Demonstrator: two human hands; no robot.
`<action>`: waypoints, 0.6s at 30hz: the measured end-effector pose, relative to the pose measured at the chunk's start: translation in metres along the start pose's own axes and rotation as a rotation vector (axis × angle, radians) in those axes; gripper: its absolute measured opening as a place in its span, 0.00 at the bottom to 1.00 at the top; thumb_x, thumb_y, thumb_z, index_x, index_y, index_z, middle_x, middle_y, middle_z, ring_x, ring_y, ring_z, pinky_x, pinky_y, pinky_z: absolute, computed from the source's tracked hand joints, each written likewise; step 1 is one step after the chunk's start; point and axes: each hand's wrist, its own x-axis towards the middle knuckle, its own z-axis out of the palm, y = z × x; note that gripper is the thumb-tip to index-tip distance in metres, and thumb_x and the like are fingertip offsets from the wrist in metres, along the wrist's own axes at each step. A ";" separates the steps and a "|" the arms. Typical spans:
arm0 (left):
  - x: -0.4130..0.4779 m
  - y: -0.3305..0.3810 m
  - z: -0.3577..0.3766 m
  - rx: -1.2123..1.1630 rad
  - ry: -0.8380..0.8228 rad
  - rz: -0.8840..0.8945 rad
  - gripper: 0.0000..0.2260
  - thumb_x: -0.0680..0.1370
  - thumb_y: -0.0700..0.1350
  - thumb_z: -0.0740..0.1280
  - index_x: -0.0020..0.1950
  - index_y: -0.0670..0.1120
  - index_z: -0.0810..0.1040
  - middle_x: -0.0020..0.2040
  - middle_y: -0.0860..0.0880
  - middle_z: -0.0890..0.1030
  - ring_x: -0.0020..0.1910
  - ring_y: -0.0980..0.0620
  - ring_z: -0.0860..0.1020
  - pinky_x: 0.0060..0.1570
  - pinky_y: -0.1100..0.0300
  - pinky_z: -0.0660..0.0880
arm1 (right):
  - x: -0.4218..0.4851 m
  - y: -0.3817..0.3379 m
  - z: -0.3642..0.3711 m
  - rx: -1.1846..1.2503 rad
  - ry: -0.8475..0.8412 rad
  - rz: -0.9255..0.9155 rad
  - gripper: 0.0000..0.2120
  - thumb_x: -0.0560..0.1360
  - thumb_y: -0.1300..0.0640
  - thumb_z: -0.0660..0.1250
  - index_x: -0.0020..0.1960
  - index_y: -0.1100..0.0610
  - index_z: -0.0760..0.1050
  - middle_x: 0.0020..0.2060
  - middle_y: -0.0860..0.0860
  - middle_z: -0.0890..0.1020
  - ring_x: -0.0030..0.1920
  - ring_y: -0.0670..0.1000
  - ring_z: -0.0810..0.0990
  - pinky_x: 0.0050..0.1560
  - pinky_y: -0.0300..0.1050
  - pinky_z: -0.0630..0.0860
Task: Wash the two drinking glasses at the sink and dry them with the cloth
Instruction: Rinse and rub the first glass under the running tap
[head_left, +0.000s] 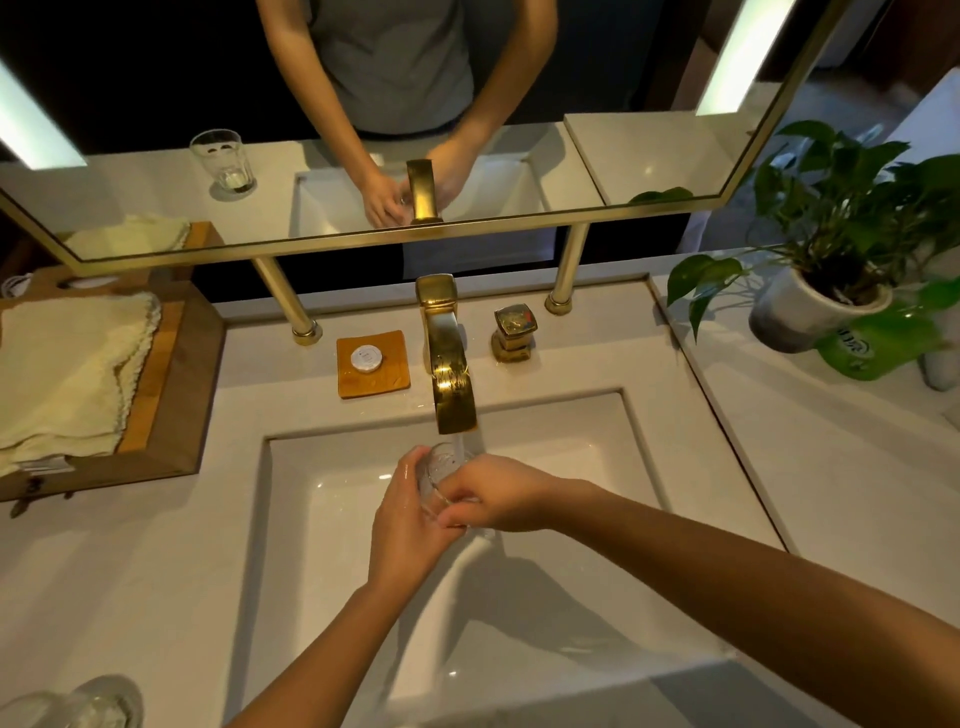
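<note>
Gold faucet (448, 364), white sink (291, 519), pale yellow cloth (67, 374) (fringed edge), clear glass (441, 470).

my hands cover most of the glass (441, 465) under the tap. the second glass (78, 704) is cut off at the bottom-left edge.

One clear glass (440, 470) tilted under running water; second glass (78, 706) upright, counter's near-left corner.

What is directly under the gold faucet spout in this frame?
Under the faucet spout a clear drinking glass is held in the water stream by the left hand and right hand, over the sink basin. The hands cover the glass's lower part.
</note>
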 end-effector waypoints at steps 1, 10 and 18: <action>0.000 0.001 0.000 -0.036 0.012 -0.002 0.38 0.65 0.50 0.78 0.69 0.53 0.61 0.58 0.57 0.68 0.53 0.57 0.72 0.47 0.69 0.72 | -0.003 0.001 0.001 -0.014 0.043 -0.003 0.15 0.78 0.50 0.62 0.47 0.61 0.80 0.40 0.58 0.82 0.40 0.54 0.78 0.42 0.50 0.74; 0.012 0.014 0.012 -0.133 0.048 -0.021 0.35 0.68 0.44 0.75 0.68 0.57 0.58 0.61 0.56 0.68 0.59 0.55 0.71 0.52 0.65 0.72 | -0.001 -0.009 0.004 0.094 0.161 0.060 0.07 0.80 0.54 0.62 0.46 0.55 0.76 0.42 0.55 0.79 0.44 0.51 0.75 0.43 0.42 0.66; 0.007 0.020 0.017 -0.147 -0.008 -0.041 0.38 0.67 0.44 0.77 0.69 0.53 0.59 0.59 0.54 0.71 0.55 0.55 0.74 0.47 0.69 0.74 | -0.005 0.002 0.007 0.110 0.015 0.110 0.13 0.79 0.57 0.62 0.62 0.58 0.75 0.55 0.57 0.80 0.56 0.55 0.77 0.60 0.47 0.72</action>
